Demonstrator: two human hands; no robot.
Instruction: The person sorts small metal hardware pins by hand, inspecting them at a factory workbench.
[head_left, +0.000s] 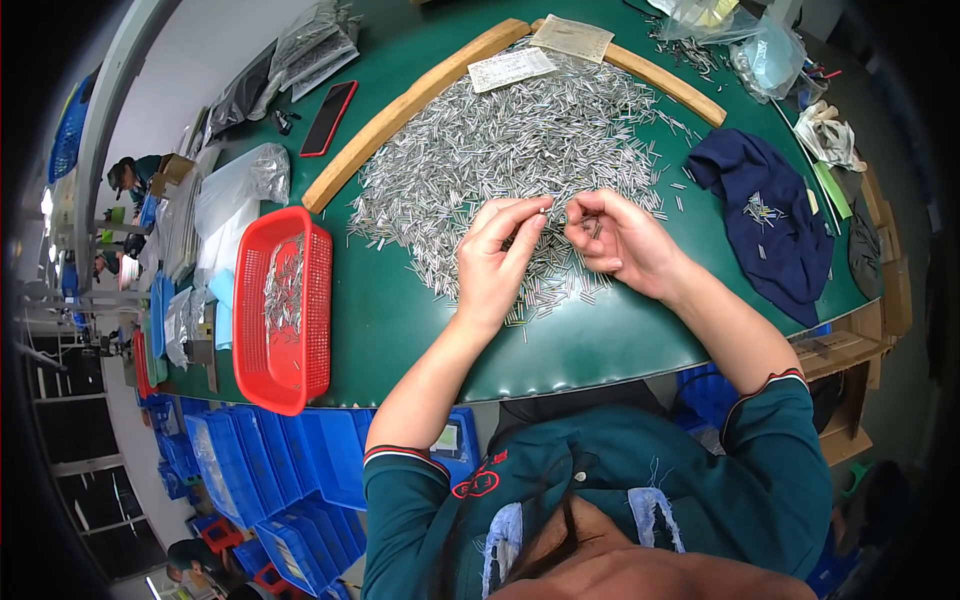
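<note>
A broad heap of small silvery metal pins (440, 140) spreads over the green table. Above its near edge, my left hand (497, 255) pinches a metal pin between thumb and fingertips; only the pin's end shows. Close by on the right, my right hand (630, 245) has its fingers curled in, thumb near the index finger. Whatever it may hold is too small to make out. The fingertips of both hands face each other with a small gap between them. To the left, a red plastic basket (322, 340) contains a smaller batch of pins.
Wooden bars (400, 115) border the heap's far side, with paper slips (510, 70) lying there. A phone with a red edge (328, 118) rests at the left. Dark blue cloth (770, 230) carrying some pins lies right. Blue bins (235, 465) stand below the table.
</note>
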